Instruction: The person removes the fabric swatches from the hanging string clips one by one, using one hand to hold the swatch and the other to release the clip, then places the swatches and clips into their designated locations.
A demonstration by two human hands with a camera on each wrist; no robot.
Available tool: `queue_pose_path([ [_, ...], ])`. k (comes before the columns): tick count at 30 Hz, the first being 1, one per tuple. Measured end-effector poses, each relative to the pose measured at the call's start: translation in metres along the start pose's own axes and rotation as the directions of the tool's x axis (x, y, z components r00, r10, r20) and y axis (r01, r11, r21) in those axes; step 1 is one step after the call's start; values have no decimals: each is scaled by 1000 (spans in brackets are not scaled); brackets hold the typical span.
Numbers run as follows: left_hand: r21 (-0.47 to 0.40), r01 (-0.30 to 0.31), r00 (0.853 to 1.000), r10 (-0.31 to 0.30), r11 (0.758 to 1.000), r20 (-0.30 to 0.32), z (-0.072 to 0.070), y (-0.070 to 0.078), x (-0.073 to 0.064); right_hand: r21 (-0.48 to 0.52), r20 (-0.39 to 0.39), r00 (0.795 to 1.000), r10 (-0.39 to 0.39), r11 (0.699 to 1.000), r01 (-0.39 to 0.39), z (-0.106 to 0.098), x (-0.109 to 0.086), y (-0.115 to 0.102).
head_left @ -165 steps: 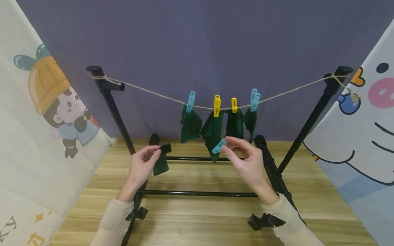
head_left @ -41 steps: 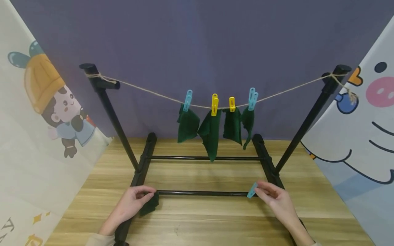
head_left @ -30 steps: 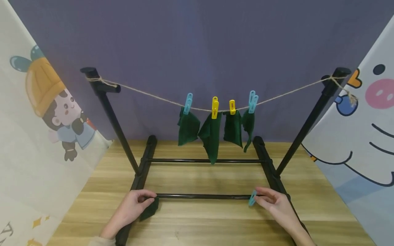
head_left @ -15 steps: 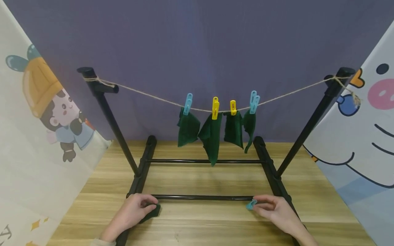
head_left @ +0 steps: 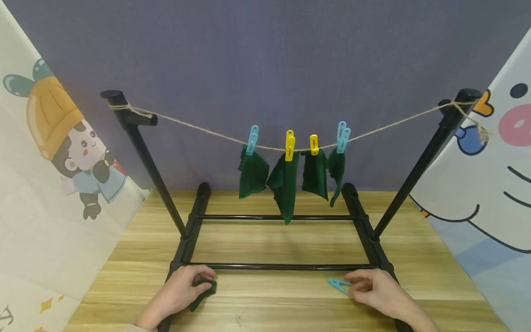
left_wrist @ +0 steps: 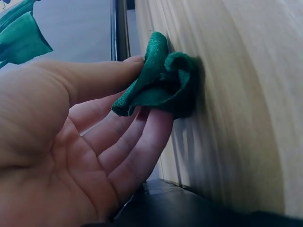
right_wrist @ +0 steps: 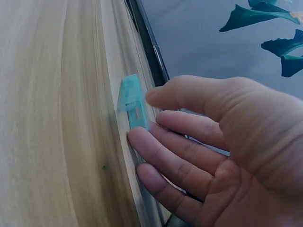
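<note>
My left hand [head_left: 178,288] pinches a small dark green cloth [left_wrist: 158,90] between thumb and fingers, low over the wooden table at the rack's front left. The cloth is curled up, and its far side comes right against the tabletop in the left wrist view. My right hand [head_left: 373,290] is at the front right with loosely bent fingers. A light blue clothespin [right_wrist: 132,101] is right at its fingertips, low at the table and slightly blurred. The thumb stands a little apart from it. The clothespin [head_left: 339,284] shows its V-shaped legs pointing left in the head view.
A black rack [head_left: 398,198] stands on the wooden table [head_left: 265,299], its low crossbar [head_left: 274,266] just beyond both hands. Between its posts sags a twine line [head_left: 199,127]. Several green cloths [head_left: 286,189] hang there from blue and yellow clothespins [head_left: 290,145].
Both hands have come down from beside the hanging cloths to the table front, with the cloth and the blue clothespin. Just now the right thumb and fingers have loosened around the clothespin, which has turned flatter.
</note>
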State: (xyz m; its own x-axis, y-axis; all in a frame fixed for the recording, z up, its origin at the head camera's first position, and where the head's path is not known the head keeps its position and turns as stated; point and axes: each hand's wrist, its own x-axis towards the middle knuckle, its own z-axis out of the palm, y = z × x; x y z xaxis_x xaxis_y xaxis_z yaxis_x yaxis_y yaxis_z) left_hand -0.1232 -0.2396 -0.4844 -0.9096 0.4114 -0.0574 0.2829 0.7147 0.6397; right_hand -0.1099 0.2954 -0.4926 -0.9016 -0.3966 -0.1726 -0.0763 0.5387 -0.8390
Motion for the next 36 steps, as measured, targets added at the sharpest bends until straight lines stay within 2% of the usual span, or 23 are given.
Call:
queue_pose_path([
  [6,-24,-6,1000,6,1000,-14,-3,3,-1,-61,-23,997,-69,996,67,-4,5,-6],
  [13,-89,-3,1000,3,996,-8,-4,6,1,-110,-60,995,-84,991,77,-12,9,-20],
  [16,-88,-20,999,18,996,-27,-5,7,2,-132,-87,989,-124,985,112,-15,14,-26],
  [20,-82,-33,998,28,996,-57,-8,13,5,-182,-136,967,-216,965,190,-21,18,-38],
  [23,-91,-44,997,39,995,-65,-10,17,8,-213,-188,949,-255,953,214,-24,19,-50],
  [29,-114,-71,993,60,991,-100,-13,23,13,-228,-257,913,-315,938,260,-30,22,-71],
  [36,-130,-74,990,57,989,-130,-14,28,18,-259,-286,888,-361,921,291,-34,26,-87],
])
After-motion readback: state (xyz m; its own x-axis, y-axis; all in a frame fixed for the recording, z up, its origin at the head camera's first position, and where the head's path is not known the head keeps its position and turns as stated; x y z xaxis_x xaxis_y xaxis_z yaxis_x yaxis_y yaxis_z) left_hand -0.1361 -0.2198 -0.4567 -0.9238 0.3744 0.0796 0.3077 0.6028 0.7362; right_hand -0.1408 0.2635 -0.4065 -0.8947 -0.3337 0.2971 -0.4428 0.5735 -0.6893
